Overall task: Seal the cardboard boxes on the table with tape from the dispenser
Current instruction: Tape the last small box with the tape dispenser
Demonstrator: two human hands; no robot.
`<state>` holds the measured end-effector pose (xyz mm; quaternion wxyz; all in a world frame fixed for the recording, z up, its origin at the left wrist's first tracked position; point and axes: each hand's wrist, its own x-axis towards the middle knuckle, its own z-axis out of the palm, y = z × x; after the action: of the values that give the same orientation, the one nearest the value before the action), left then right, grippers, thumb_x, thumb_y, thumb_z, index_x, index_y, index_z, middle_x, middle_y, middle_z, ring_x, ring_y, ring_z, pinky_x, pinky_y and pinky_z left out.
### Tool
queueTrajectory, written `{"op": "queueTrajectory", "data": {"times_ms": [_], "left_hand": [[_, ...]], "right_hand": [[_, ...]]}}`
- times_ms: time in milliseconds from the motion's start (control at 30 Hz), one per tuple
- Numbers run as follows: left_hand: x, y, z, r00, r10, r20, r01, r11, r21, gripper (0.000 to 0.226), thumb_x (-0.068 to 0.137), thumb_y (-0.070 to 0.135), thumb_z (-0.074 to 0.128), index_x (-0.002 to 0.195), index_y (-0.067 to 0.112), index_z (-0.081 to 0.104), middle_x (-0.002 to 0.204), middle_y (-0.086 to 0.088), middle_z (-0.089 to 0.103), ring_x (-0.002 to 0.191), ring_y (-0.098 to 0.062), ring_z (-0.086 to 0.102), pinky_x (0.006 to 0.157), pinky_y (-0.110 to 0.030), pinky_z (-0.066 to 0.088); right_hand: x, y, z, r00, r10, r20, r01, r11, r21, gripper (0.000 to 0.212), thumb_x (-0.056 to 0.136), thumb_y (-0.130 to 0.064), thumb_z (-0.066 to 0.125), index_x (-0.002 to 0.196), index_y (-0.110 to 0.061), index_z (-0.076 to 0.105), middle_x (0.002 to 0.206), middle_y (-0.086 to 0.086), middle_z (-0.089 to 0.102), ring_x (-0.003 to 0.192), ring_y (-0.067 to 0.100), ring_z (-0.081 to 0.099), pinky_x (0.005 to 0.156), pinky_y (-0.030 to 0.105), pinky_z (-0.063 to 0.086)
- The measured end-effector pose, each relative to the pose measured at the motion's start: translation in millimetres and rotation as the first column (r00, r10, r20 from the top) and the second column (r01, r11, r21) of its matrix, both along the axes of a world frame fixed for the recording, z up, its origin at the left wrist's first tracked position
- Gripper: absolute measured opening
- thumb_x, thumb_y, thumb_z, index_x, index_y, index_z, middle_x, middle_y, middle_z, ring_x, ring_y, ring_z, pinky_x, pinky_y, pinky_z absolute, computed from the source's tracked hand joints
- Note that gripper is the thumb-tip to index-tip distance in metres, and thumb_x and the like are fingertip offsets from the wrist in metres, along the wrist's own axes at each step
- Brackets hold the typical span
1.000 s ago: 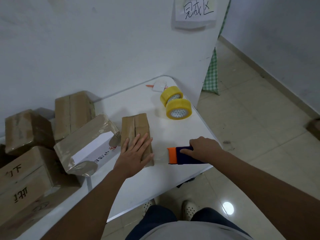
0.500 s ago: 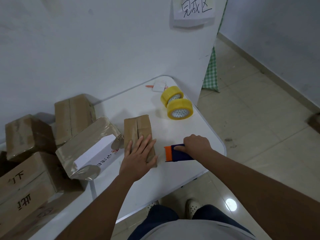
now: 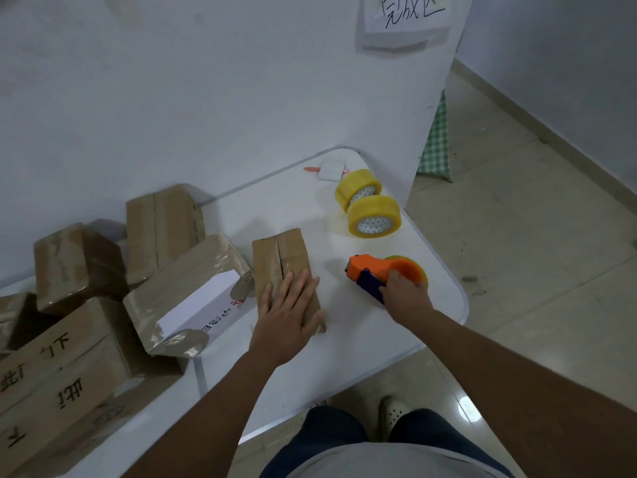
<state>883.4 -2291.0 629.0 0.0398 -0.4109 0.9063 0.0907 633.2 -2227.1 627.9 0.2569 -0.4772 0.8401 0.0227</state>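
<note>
L hand (image 3: 287, 315) flat, fingers straight, on small box (image 3: 281, 257); R hand (image 3: 405, 291) grips tape dispenser (image 3: 375, 274) on counter (image 3: 344, 322).

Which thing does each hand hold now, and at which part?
The right hand grips the tape dispenser by its blue handle. The left hand lies flat on the small cardboard box, gripping nothing.

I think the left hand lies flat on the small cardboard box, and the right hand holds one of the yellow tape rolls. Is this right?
Not quite. In the head view the right hand grips the orange and blue tape dispenser, not a roll; both yellow tape rolls lie untouched farther back on the table. The left hand does lie flat on the small cardboard box.
</note>
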Motion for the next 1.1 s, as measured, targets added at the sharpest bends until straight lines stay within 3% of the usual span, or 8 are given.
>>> {"op": "queueTrajectory", "data": {"times_ms": [133, 200, 267, 333, 500, 667, 933, 1100], "left_hand": [[0, 8, 1, 0.997, 0.070, -0.016, -0.070, 0.997, 0.020, 0.061, 0.101, 0.063, 0.016, 0.155, 0.040, 0.000, 0.164, 0.015, -0.004, 0.152, -0.012, -0.007, 0.119, -0.043, -0.009], [1, 8, 0, 0.997, 0.073, -0.031, -0.072, 0.997, 0.034, 0.057, 0.102, 0.060, 0.014, 0.154, 0.041, -0.001, 0.164, 0.016, -0.002, 0.152, -0.013, -0.005, 0.119, -0.043, -0.007], [0, 6, 2, 0.996, 0.075, -0.046, -0.073, 0.996, 0.044, 0.056, 0.102, 0.059, 0.003, 0.154, 0.040, 0.002, 0.164, 0.016, 0.001, 0.153, -0.013, -0.001, 0.119, -0.043, -0.006], [-1, 4, 4, 0.995, 0.079, -0.068, -0.072, 0.993, 0.095, 0.061, 0.096, 0.062, -0.013, 0.153, 0.044, -0.003, 0.163, 0.019, -0.008, 0.151, -0.008, -0.011, 0.118, -0.039, -0.013], [0, -2, 16, 0.982, 0.127, -0.139, -0.088, 0.962, 0.260, 0.054, 0.101, 0.054, -0.005, 0.154, 0.046, -0.003, 0.161, 0.025, -0.010, 0.146, 0.002, -0.021, 0.117, -0.035, -0.017], [2, -4, 21, 0.954, 0.177, -0.242, -0.072, 0.918, 0.389, 0.052, 0.101, 0.052, 0.003, 0.153, 0.048, 0.001, 0.162, 0.025, -0.002, 0.146, 0.008, -0.014, 0.120, -0.040, -0.014], [14, -12, 27, 0.907, 0.219, -0.361, 0.005, 0.849, 0.529, 0.043, 0.106, 0.045, 0.024, 0.148, 0.036, 0.031, 0.163, 0.019, 0.010, 0.147, 0.007, -0.004, 0.122, -0.042, -0.011], [28, -17, 13, 0.954, -0.011, -0.299, 0.124, 0.924, 0.362, 0.061, 0.099, 0.058, 0.035, 0.154, 0.032, 0.024, 0.164, 0.016, 0.003, 0.149, 0.001, -0.011, 0.123, -0.046, -0.007]], "right_hand": [[11, 7, -6, 0.999, -0.029, 0.037, 0.040, 0.939, -0.341, 0.035, 0.096, -0.020, 0.053, 0.129, -0.008, 0.050, 0.124, 0.010, 0.056, 0.113, 0.029, 0.054, 0.097, 0.043, 0.043], [25, 6, 0, 0.927, -0.084, 0.365, 0.231, 0.895, -0.381, 0.021, 0.097, -0.015, 0.052, 0.115, -0.007, 0.058, 0.105, 0.010, 0.064, 0.094, 0.025, 0.061, 0.087, 0.044, 0.050], [48, 6, 9, 0.550, -0.329, 0.767, 0.492, 0.871, 0.021, 0.025, 0.101, -0.019, 0.047, 0.117, -0.002, 0.055, 0.098, 0.009, 0.066, 0.085, 0.020, 0.064, 0.081, 0.038, 0.054], [66, 6, 12, 0.146, -0.554, 0.819, 0.530, 0.743, 0.409, 0.036, 0.104, -0.028, 0.043, 0.129, -0.002, 0.046, 0.112, 0.013, 0.065, 0.097, 0.024, 0.065, 0.077, 0.032, 0.054], [74, 7, 9, -0.228, -0.627, 0.745, 0.555, 0.546, 0.628, 0.041, 0.097, -0.030, 0.059, 0.119, 0.004, 0.053, 0.107, 0.015, 0.067, 0.094, 0.025, 0.065, 0.075, 0.032, 0.056], [75, 11, 12, -0.184, -0.549, 0.815, 0.648, 0.556, 0.521, 0.015, 0.089, -0.011, 0.069, 0.101, -0.003, 0.066, 0.092, 0.011, 0.063, 0.081, 0.018, 0.060, 0.072, 0.027, 0.053], [85, 37, 18, 0.112, -0.374, 0.921, 0.781, 0.606, 0.152, 0.007, 0.092, -0.018, 0.065, 0.091, -0.012, 0.067, 0.087, 0.005, 0.064, 0.086, 0.018, 0.060, 0.081, 0.030, 0.048], [87, 39, 23, 0.165, -0.345, 0.924, 0.794, 0.602, 0.083, 0.006, 0.092, -0.018, 0.066, 0.090, -0.012, 0.067, 0.083, 0.002, 0.065, 0.082, 0.015, 0.060, 0.077, 0.028, 0.048]]}}
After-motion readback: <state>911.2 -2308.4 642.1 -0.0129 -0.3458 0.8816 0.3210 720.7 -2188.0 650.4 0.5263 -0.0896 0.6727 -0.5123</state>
